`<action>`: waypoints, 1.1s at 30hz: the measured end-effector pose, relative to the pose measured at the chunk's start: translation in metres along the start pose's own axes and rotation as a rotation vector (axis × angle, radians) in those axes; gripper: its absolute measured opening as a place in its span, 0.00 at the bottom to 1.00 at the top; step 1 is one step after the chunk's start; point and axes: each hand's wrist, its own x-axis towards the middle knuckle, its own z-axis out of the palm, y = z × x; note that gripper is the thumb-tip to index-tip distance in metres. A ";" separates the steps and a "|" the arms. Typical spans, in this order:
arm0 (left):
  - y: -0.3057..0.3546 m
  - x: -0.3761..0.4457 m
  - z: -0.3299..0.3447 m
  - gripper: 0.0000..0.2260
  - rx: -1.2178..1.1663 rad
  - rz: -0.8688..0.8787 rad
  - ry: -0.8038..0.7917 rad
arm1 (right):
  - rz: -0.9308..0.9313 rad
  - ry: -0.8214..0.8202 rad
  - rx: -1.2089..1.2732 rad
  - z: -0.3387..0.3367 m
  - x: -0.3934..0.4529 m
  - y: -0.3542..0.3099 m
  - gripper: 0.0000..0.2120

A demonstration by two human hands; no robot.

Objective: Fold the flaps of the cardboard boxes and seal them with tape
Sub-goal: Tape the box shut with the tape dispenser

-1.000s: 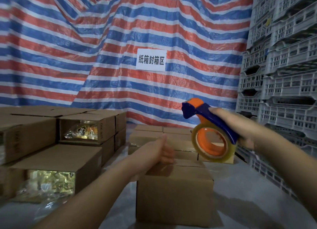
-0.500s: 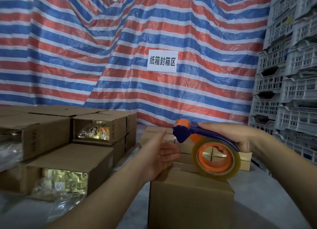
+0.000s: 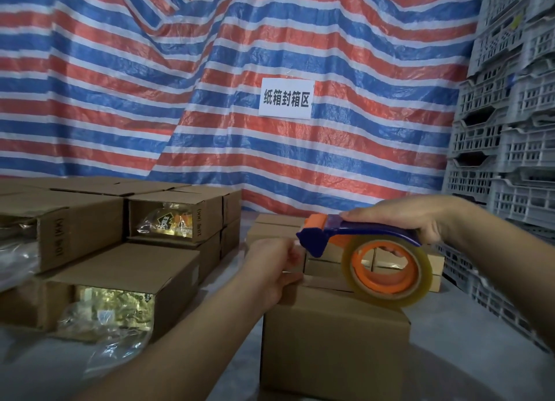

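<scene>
Striped tarp (image 3: 120, 100) behind. Tape dispenser (image 3: 372, 259) lowered onto box (image 3: 333, 337); right hand (image 3: 420, 220) grip wrapped round handle; left hand (image 3: 276, 265) now pinching tape end. Sealing starts.

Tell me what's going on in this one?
A person is taping a cardboard box shut. The right hand grips a blue and orange tape dispenser held over the box top, its clear roll low against the flaps. The left hand is at the dispenser's nose, apparently pinching the tape end. To the left, stacked boxes lie with open ends showing packaged goods; no tape strip shows on the near box.
</scene>
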 end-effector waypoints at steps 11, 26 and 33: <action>-0.009 -0.001 -0.007 0.09 -0.288 0.039 0.144 | 0.091 -0.085 -0.065 -0.005 -0.001 0.001 0.28; -0.029 -0.010 -0.053 0.09 0.329 0.067 0.253 | 0.135 -0.162 -0.351 0.011 0.025 -0.028 0.24; -0.033 -0.009 -0.059 0.08 0.227 -0.032 0.256 | 0.125 -0.104 -0.435 0.017 0.032 -0.035 0.21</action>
